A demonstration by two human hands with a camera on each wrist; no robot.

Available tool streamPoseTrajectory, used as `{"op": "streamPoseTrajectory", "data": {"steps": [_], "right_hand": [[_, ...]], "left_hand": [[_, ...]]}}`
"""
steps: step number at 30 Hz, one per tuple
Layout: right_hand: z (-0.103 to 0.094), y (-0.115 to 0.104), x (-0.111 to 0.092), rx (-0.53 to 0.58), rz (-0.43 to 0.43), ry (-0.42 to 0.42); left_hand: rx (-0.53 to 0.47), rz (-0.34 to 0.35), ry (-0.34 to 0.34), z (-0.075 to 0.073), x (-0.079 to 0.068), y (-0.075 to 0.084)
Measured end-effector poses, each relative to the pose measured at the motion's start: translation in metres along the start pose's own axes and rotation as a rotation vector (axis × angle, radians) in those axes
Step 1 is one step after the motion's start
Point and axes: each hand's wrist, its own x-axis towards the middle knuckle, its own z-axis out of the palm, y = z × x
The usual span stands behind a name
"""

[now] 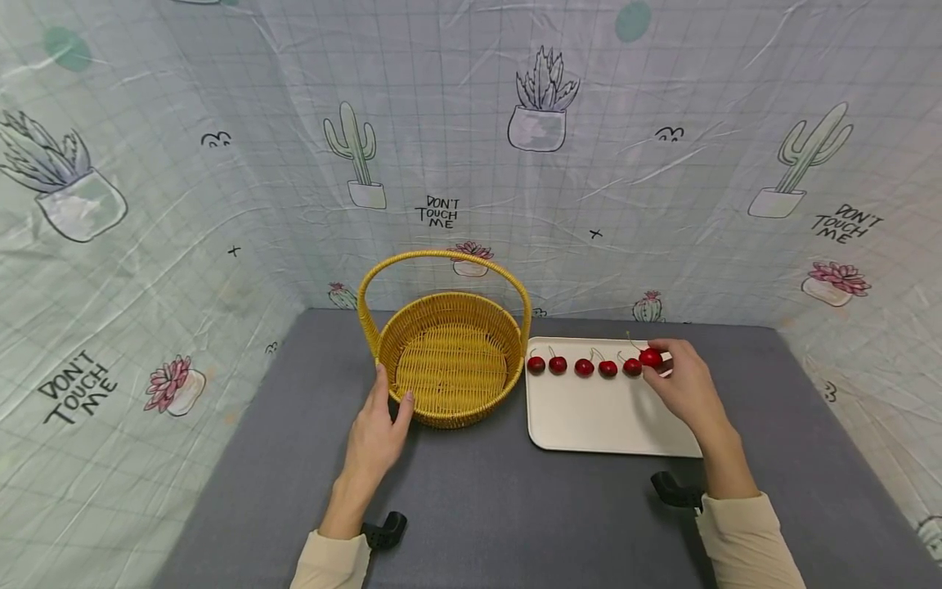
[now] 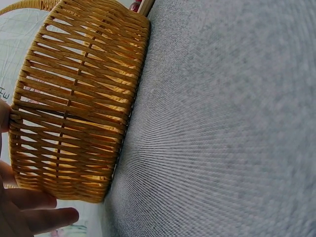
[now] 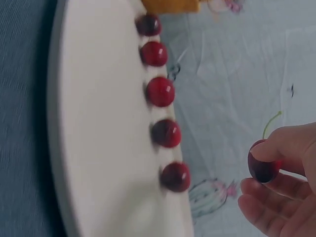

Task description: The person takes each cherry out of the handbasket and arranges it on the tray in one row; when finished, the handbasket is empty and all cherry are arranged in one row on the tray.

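A yellow woven basket (image 1: pixel 452 411) with a tall arched handle stands left of the tray. My left hand (image 1: pixel 377 442) rests against its near left rim, fingers fairly straight and thumb spread apart. The left wrist view shows the basket's slatted side (image 2: pixel 74 108), with fingers (image 2: pixel 49 219) beside it. Above the far right part of a cream tray (image 1: pixel 603 417), my right hand (image 1: pixel 688 384) pinches a red cherry (image 3: pixel 263 163) between thumb and fingers, its green stem pointing up. Several other stemmed cherries (image 1: pixel 584 368) sit in a row along the tray's far edge.
The tray stands right beside the basket on a grey tabletop (image 1: pixel 486 507). Behind and at both sides hangs a pale cloth (image 1: pixel 471 164) printed with potted cacti and lettering. A black wrist mount (image 1: pixel 384 532) is on the left wrist, another (image 1: pixel 673 491) on the right.
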Motion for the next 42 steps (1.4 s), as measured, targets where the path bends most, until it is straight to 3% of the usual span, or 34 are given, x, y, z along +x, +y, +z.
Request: {"op": "streamPoseTrajectory", "data": {"steps": [8, 16, 28, 42], "right_hand": [[0.002, 0.025, 0.001, -0.048, 0.082, -0.022], [0.012, 0.040, 0.005, -0.077, 0.182, -0.109], [0.025, 0.058, 0.008, -0.076, 0.204, -0.140], [0.028, 0.060, 0.010, -0.081, 0.230, -0.166]], "left_hand": [[0.002, 0.005, -0.002, 0.000, 0.000, -0.001], [0.004, 0.000, -0.001, 0.001, -0.001, -0.002], [0.006, -0.010, -0.015, 0.001, 0.000, -0.001], [0.009, -0.009, -0.009, 0.001, 0.000, -0.001]]}}
